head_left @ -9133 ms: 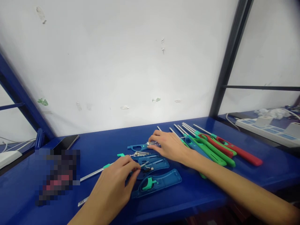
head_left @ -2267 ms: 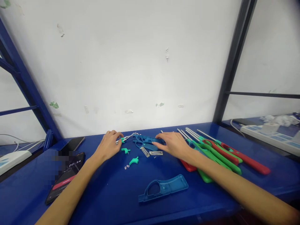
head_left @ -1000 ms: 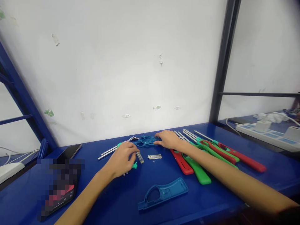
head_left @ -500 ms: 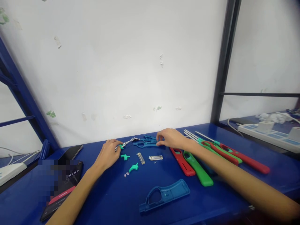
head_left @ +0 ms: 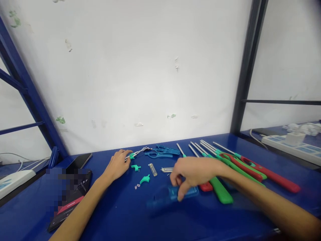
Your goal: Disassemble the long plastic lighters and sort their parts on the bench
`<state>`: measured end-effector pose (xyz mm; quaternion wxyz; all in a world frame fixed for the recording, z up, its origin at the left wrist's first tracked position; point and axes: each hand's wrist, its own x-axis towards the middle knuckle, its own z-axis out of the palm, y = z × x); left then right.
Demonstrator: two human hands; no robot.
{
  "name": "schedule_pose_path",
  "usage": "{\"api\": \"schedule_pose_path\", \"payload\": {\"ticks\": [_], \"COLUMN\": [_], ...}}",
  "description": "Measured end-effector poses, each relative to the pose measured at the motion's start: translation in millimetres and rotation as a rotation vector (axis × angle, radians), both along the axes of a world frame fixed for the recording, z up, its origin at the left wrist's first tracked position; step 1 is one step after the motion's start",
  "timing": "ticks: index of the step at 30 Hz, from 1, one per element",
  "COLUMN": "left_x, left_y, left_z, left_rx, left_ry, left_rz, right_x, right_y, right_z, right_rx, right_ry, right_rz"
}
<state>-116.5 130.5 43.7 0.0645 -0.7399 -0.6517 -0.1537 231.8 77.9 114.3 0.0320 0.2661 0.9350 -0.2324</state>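
Note:
My right hand is closed on a blue lighter handle half, which is blurred by motion above the table front. At the left, my left hand has bent fingers around the near end of a pile of thin metal rods and teal parts; what lies between its fingertips is hidden. Two teal triggers lie to the right of that hand. Beyond them are a clear fuel tank and a second clear tank, partly behind my right hand.
Blue handle halves are heaped near the wall. Red and green lighters lie at the right, partly under my right forearm. Tiny pink pieces sit near the triggers. Two phones lie at the left.
My right hand has come from the blue heap at the back to the front and taken hold of the blue handle half, which has shifted. My left hand stays at the rods.

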Motion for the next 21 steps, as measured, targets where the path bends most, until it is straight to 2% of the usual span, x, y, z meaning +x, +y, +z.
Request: {"api": "schedule_pose_path", "payload": {"ticks": [4, 8, 11, 13, 16, 21], "left_x": [-1.5, -0.4, 3.6, 10.1, 27.1, 53.8], "left_y": [3.0, 1.2, -3.2, -8.0, -17.9, -30.4], "left_z": [-5.0, -4.9, 0.4, 4.7, 8.1, 3.7], "left_rx": [-0.014, -0.007, 0.012, 0.028, 0.046, -0.024], "left_ry": [-0.030, -0.045, -0.045, -0.048, -0.058, -0.025], "left_rz": [-0.025, -0.034, -0.050, -0.083, -0.161, -0.259], "right_x": [12.6, 10.9, 3.2, -0.4, -0.5, 1.6], "right_y": [27.6, 67.2, 91.0, 95.7, 84.5, 51.0], "right_z": [9.8, -3.9, -18.3, -23.2, -20.1, -8.4], "right_rx": [0.209, 0.401, 0.433, 0.461, 0.485, 0.374], "right_ry": [0.154, 0.132, 0.063, 0.042, 0.050, 0.032], "right_rz": [-0.291, -0.488, -0.525, -0.554, -0.539, -0.336]}}
